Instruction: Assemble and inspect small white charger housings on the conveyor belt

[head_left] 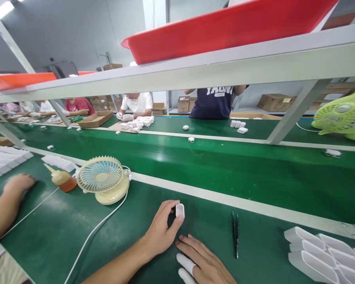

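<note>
Pinching: left hand (161,230) holds a small white shell (180,210) between thumb and forefinger, its lower edge on or just above the green mat (62,236) (contact is hard to tell).
Right hand: right hand (205,262) lies flat and loose just below the grip, holding nothing; two fingers wear white cots (185,263).
Tweezers: dark tweezers (235,232) lie to the right of the grip, apart from both hands.
Trays: white trays (319,252) sit farther right, well apart from the shell.
Fan: a small fan (102,179) stands up and left of the grip, its cable (97,228) trailing past the left wrist; a glue bottle (62,179) sits beside it.
Other hand: a co-worker's hand (17,183) rests far left.
Risk, slip: the hold looks narrow and fingertip-only, so the smooth shell could pop out and skid toward the belt (225,165).
Risk, snag: the left forearm could catch the cable and tug the fan over.
Risk, marks: bare fingertips may smudge the shell (only the right hand has cots).
</note>
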`<state>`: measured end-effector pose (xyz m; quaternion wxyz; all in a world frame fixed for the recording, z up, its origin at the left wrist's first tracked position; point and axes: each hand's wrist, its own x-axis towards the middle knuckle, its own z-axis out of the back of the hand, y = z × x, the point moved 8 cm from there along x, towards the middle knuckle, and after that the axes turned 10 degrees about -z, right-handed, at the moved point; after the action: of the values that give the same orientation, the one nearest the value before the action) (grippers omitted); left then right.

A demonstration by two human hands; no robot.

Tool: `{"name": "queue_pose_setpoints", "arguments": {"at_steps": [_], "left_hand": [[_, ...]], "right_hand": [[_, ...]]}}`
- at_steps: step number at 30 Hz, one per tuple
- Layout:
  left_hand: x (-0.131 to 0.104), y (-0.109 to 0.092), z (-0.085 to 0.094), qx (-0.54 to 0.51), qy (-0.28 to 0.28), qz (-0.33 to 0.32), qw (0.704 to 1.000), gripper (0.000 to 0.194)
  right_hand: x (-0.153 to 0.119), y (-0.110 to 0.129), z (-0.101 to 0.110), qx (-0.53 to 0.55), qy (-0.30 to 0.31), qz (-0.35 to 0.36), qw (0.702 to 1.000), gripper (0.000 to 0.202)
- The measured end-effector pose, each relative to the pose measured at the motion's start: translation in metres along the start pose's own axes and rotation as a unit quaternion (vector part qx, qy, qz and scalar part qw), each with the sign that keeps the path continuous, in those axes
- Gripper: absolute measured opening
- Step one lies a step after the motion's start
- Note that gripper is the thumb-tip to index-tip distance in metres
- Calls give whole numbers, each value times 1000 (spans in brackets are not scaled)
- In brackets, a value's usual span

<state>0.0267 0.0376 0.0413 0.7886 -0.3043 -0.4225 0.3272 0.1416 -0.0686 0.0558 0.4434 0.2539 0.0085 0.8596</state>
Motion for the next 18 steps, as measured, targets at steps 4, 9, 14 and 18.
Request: {"name": "queue_pose_setpoints", "arguments": {"at_steps": [4, 9, 14, 18], "left_hand": [[0, 0, -1, 0, 0, -2, 1000, 38], [0, -1, 0, 3, -3, -3, 1000, 38], [1, 0, 0, 4, -2, 1, 1000, 40], [0, 2, -1, 7, -5, 2, 1000, 47]], "right_hand": [[1, -3, -1, 1, -8, 1, 1000, 35], [3, -4, 0, -4, -12, 10, 1000, 37], [3, 1, 2, -41, -5, 9, 999, 34], [2, 1, 6, -9, -18, -18, 1000, 28]]}}
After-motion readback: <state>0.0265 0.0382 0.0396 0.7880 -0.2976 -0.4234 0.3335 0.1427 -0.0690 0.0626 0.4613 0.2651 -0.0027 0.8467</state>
